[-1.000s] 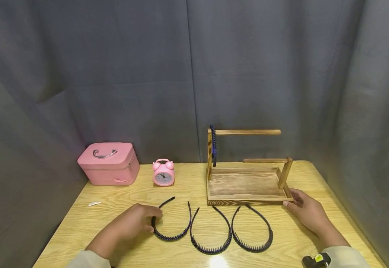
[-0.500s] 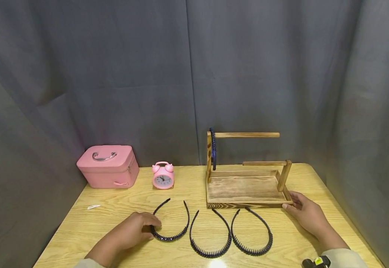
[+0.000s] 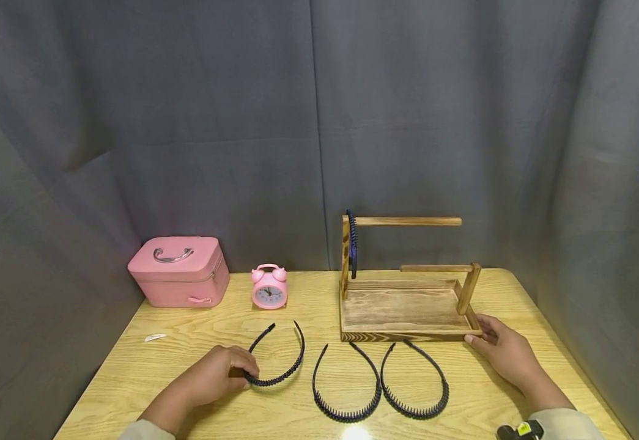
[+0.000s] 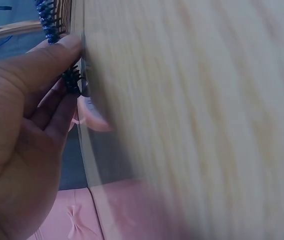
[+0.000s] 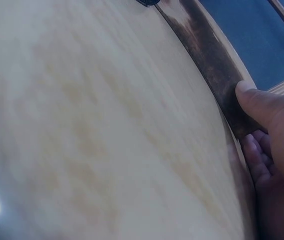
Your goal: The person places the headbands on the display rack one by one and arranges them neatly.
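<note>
In the head view my left hand pinches a dark toothed headband by its left side, with its two ends pointing to the back. The left wrist view has the thumb and fingers closed round its toothed band. My right hand grips the front right corner of a wooden rack, a tray with two posts and two bars. Its thumb lies on the tray's front wall in the right wrist view. Another headband hangs on the upper bar, against the left post.
Two more headbands, a middle one and a right one, lie in front of the rack. A pink case and a pink alarm clock stand at the back left. A small white piece lies on the table.
My left hand has taken hold of the left headband and shifted it slightly left, its right end tipping up and away from the middle headband. My right hand stays at the rack's corner.
</note>
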A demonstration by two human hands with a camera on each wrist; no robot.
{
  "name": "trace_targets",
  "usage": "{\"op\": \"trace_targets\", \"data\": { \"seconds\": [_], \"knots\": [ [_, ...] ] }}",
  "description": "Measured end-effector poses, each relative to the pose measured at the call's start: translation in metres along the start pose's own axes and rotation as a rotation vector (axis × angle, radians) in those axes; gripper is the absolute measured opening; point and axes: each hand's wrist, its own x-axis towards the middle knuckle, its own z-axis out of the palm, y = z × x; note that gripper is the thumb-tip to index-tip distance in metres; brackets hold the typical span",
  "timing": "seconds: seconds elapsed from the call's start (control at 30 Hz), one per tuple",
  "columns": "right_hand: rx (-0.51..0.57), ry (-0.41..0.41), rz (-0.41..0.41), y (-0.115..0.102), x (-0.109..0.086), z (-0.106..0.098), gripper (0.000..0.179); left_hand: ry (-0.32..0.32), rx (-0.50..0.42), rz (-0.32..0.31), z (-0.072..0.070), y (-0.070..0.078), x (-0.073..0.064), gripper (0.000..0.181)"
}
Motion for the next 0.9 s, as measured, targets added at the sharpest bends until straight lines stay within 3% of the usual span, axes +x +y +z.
{"op": "trace_targets", "data": {
  "seconds": [0.43,0.77,0.9],
  "knots": [
    [-0.006,0.008,0.000,-0.0019,-0.0008,-0.0003,0.098,0.024,0.021,0.012,0.0005,0.0033,-0.0015,0.022],
    [-0.013,0.015,-0.005,-0.0018,-0.0008,0.0003,0.096,0.201,0.116,0.052,0.0042,0.0012,-0.0039,0.017],
    [-0.007,0.012,-0.002,-0.0032,-0.0011,-0.0005,0.097,0.243,0.102,0.012,0.0045,0.0092,-0.0056,0.016]
  ]
}}
